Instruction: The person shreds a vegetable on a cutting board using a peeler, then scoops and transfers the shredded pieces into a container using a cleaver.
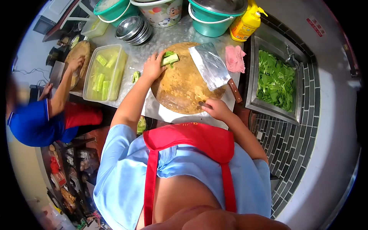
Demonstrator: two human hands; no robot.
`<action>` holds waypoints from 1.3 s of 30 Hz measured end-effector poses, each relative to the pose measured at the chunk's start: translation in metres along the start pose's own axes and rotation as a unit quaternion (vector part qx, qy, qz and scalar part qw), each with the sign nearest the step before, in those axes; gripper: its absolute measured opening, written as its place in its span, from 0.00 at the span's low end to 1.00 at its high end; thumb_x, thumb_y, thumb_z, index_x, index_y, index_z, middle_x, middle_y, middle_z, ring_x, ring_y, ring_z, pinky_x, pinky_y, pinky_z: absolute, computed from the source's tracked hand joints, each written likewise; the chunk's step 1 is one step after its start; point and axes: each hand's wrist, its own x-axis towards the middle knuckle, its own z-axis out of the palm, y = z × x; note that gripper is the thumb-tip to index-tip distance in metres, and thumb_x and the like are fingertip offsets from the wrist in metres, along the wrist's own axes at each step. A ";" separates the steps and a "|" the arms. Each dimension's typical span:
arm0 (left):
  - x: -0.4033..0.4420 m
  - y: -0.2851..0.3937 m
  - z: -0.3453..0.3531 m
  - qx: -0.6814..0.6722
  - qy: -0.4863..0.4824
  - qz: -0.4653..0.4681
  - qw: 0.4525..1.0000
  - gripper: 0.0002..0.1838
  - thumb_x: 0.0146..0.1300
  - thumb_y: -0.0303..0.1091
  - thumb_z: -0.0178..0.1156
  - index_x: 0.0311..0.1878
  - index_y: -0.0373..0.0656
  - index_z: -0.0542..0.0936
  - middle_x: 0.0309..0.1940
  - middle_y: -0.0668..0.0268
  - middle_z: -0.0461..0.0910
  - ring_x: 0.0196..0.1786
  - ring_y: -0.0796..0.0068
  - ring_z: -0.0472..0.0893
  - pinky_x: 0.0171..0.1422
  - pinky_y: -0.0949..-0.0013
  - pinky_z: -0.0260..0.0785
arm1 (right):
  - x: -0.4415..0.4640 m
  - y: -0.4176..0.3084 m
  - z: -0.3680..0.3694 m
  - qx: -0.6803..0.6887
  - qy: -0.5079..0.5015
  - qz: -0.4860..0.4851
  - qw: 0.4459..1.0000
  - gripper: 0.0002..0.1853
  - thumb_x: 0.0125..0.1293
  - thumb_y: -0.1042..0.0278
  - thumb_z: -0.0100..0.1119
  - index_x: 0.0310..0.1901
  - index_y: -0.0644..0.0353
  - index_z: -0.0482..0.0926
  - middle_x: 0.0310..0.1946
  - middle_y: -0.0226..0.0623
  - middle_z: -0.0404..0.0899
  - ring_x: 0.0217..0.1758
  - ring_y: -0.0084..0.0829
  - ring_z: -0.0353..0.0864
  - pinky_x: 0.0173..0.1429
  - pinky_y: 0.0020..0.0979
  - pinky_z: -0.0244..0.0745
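Green stalk (170,59) touched by left fingers (158,59), grip unclear; dark handle (204,104) clasped within right fingers (212,103). Stalk should be steadied beneath left fingers.

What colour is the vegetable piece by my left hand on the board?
The piece is light green, best seen in the head view.

One camera, head-worn; I view from above, facing forward and steeply down. Wide fisheye, frame corners black. Red apron (191,142) very near, lower centre. Chopping board (178,86) a little farther, upper centre. I reach a green bucket (211,27) at top edge, sink (275,114) upper right.
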 end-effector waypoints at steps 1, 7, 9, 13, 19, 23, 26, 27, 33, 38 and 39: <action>0.003 0.004 -0.002 -0.015 -0.045 -0.016 0.999 0.39 0.45 0.44 0.67 0.61 0.45 0.63 0.53 0.52 0.69 0.52 0.52 0.72 0.52 0.57 0.66 | -0.003 0.005 0.004 0.019 0.006 0.002 1.000 0.15 0.59 0.56 0.53 0.28 0.62 0.72 0.24 0.43 0.73 0.29 0.40 0.73 0.33 0.37 0.67; -0.017 0.046 0.011 -0.176 -0.168 -0.129 0.961 0.35 0.50 0.58 0.62 0.47 0.32 0.74 0.36 0.44 0.78 0.41 0.49 0.79 0.47 0.58 0.69 | -0.005 0.013 0.028 0.447 0.019 0.142 0.883 0.16 0.68 0.61 0.45 0.44 0.66 0.75 0.34 0.33 0.78 0.27 0.18 0.70 0.34 0.22 0.67; -0.037 0.073 0.015 -0.294 -0.159 -0.176 0.926 0.32 0.52 0.59 0.60 0.40 0.32 0.76 0.32 0.50 0.79 0.37 0.61 0.79 0.43 0.64 0.70 | 0.009 0.008 0.034 0.529 0.041 0.162 0.832 0.15 0.67 0.59 0.48 0.41 0.64 0.75 0.32 0.32 0.77 0.25 0.18 0.70 0.31 0.22 0.67; -0.064 0.113 0.024 -0.415 -0.094 -0.242 0.872 0.26 0.54 0.54 0.61 0.28 0.34 0.74 0.22 0.56 0.77 0.27 0.69 0.76 0.33 0.66 0.69 | 0.039 -0.015 0.039 0.643 0.058 0.230 0.728 0.13 0.63 0.56 0.53 0.35 0.59 0.72 0.27 0.30 0.75 0.21 0.18 0.69 0.22 0.21 0.63; -0.072 0.118 0.027 -0.350 -0.047 -0.106 0.929 0.16 0.58 0.41 0.58 0.26 0.38 0.72 0.21 0.51 0.75 0.22 0.56 0.75 0.28 0.60 0.67 | 0.049 -0.025 0.050 0.633 0.033 0.176 0.753 0.12 0.60 0.58 0.58 0.35 0.55 0.68 0.21 0.24 0.67 0.18 0.14 0.62 0.18 0.16 0.53; -0.066 0.100 0.017 -0.270 0.048 0.073 0.959 0.12 0.59 0.36 0.55 0.26 0.38 0.69 0.21 0.48 0.73 0.26 0.46 0.75 0.29 0.54 0.66 | 0.050 -0.024 0.046 0.663 0.031 0.196 0.722 0.11 0.59 0.60 0.58 0.35 0.54 0.68 0.24 0.26 0.70 0.19 0.14 0.62 0.19 0.19 0.54; -0.048 0.085 0.021 -0.243 0.125 0.048 0.961 0.12 0.59 0.36 0.55 0.26 0.38 0.69 0.21 0.48 0.73 0.26 0.46 0.74 0.29 0.54 0.66 | 0.048 -0.033 0.038 0.653 0.021 0.212 0.727 0.10 0.60 0.61 0.56 0.37 0.54 0.68 0.24 0.26 0.71 0.19 0.13 0.62 0.19 0.18 0.52; -0.041 0.073 0.019 -0.249 0.110 -0.029 0.962 0.12 0.60 0.36 0.55 0.27 0.38 0.70 0.22 0.48 0.73 0.26 0.45 0.74 0.30 0.53 0.66 | 0.046 -0.036 0.036 0.661 0.005 0.223 0.717 0.09 0.60 0.62 0.55 0.38 0.54 0.69 0.24 0.27 0.71 0.19 0.14 0.62 0.19 0.18 0.52; -0.030 0.055 0.008 -0.364 -0.006 -0.087 0.927 0.17 0.65 0.45 0.49 0.38 0.39 0.75 0.32 0.49 0.77 0.37 0.51 0.77 0.41 0.59 0.68 | 0.052 -0.031 0.052 0.612 0.082 0.179 0.766 0.09 0.61 0.64 0.55 0.37 0.57 0.67 0.23 0.28 0.69 0.19 0.15 0.62 0.21 0.18 0.55; -0.048 0.094 0.010 -0.394 0.013 -0.140 0.909 0.21 0.63 0.48 0.51 0.44 0.36 0.72 0.34 0.44 0.77 0.39 0.47 0.77 0.43 0.57 0.68 | 0.054 -0.056 0.052 0.557 0.117 0.174 0.803 0.09 0.61 0.65 0.55 0.37 0.58 0.67 0.23 0.27 0.68 0.19 0.14 0.61 0.23 0.18 0.56; -0.051 0.093 0.014 -0.395 0.015 -0.139 0.908 0.20 0.63 0.46 0.52 0.44 0.36 0.72 0.33 0.44 0.77 0.38 0.47 0.77 0.42 0.57 0.68 | 0.053 -0.056 0.052 0.565 0.105 0.166 0.802 0.09 0.61 0.65 0.55 0.37 0.58 0.67 0.23 0.27 0.68 0.19 0.14 0.61 0.23 0.18 0.56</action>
